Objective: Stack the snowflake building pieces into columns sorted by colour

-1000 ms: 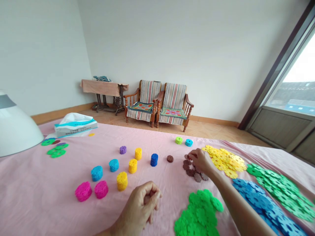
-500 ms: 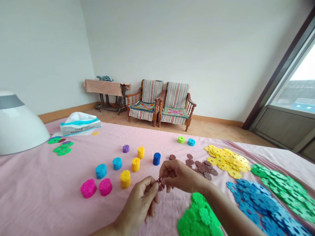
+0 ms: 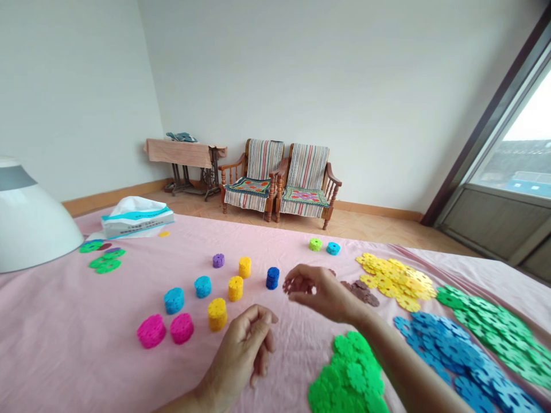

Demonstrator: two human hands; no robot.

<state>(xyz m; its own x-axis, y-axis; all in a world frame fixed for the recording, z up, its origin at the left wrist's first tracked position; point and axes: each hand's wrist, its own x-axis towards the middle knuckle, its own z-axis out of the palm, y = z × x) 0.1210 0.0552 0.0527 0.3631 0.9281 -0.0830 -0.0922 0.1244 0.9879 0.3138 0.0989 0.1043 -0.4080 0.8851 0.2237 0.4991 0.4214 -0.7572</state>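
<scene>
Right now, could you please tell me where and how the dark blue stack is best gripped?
I'd pinch the dark blue stack by its rounded sides, low down, coming from the right, where the right hand is. It stands upright and looks layered, so a low grip would likely keep its layers together.

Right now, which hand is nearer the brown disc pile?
Right. The right hand is just left of the brown disc pile; the left hand is farther left and closer to the camera.
</scene>
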